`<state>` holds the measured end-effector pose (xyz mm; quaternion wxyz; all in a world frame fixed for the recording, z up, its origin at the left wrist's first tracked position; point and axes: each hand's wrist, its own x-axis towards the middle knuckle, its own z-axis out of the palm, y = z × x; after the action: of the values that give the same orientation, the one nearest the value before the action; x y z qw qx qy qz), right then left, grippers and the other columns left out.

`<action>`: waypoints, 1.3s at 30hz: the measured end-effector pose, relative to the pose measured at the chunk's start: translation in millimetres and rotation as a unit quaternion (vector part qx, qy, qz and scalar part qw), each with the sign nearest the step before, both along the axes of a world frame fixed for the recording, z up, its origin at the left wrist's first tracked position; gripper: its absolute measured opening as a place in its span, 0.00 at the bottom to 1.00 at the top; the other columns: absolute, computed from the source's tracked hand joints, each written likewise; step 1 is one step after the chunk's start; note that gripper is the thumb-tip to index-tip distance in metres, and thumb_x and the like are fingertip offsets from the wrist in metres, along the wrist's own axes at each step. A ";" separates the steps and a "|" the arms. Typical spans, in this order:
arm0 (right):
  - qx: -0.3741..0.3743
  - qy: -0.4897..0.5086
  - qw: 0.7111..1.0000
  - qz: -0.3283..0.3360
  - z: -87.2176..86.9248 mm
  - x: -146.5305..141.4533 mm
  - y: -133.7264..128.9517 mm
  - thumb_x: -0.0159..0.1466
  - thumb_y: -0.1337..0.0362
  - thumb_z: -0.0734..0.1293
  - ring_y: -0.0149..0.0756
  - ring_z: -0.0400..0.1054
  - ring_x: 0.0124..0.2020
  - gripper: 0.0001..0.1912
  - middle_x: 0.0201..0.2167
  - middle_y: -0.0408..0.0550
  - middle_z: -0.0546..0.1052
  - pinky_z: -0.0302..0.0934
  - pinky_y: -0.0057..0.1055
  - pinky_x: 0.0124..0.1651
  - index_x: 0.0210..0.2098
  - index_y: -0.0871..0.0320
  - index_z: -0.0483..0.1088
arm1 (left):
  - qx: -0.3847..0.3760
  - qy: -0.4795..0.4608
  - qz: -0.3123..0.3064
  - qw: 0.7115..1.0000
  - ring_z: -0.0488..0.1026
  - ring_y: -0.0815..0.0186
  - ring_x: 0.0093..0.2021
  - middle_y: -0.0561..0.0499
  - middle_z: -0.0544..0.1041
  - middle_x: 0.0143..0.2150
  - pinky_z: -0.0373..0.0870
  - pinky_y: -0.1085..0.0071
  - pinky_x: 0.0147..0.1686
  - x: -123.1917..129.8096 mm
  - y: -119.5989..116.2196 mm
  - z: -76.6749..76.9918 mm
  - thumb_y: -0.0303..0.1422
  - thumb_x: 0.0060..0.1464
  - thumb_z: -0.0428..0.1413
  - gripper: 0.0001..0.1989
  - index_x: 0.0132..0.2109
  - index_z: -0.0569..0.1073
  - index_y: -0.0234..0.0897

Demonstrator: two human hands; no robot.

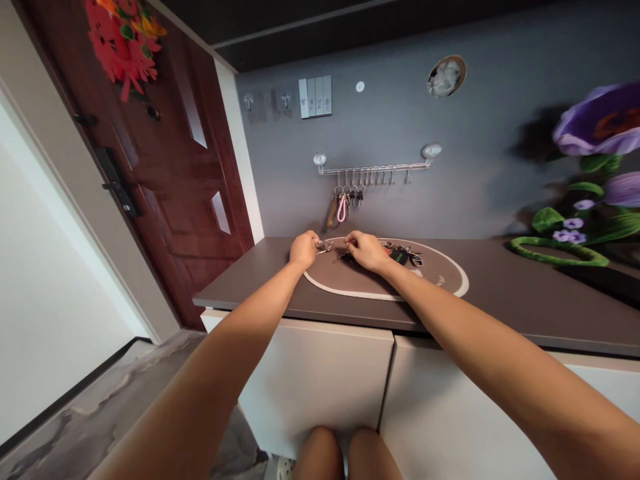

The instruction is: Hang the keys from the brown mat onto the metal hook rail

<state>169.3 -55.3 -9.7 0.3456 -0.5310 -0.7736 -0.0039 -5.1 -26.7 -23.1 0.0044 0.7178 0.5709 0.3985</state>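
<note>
The small bunch of keys [325,247] sits at the fingertips of my left hand [303,250], which is closed on it just above the left end of an oval mat [345,293]. My right hand [367,251] is over the middle of the mat, thumb and fingertips drawn together (whether anything is pinched between them, I cannot tell). Just beside and partly behind that hand lies a jumble of keys and fobs [400,255], dark for the most part. The mat, brown with a pale border, rests on the dark surface [505,293], which tops white cabinet doors [325,373]. On the grey wall behind, a clear hook rail [375,169] is held at its ends by round mounts; several key rings hang toward its left side, along with a pink loop [342,209] and a brown strap [332,212]. Higher up are a switch panel [315,97] and a round opening [447,77] with whitish stuff inside. To my right stand large purple artificial flowers [600,127]; to my left is a dark red door [165,167] bearing a red decoration [123,47].
</note>
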 end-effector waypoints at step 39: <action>0.067 0.143 0.984 0.088 2.4 -3.6 1.5 0.57 0.61 0.59 0.31 0.62 0.32 0.08 0.28 0.45 0.71 0.55 0.27 0.38 0.28 0.59 0.66 | 0.068 -0.283 -0.171 0.941 0.69 0.74 0.26 0.51 0.72 0.27 0.68 0.77 0.30 11.7 -16.2 17.9 0.31 0.54 0.46 0.08 0.34 0.68 0.31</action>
<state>165.7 -53.8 -7.3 0.4863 -0.4320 -0.7578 0.0507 6.6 -42.9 -5.1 0.1852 0.6609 0.3860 0.6164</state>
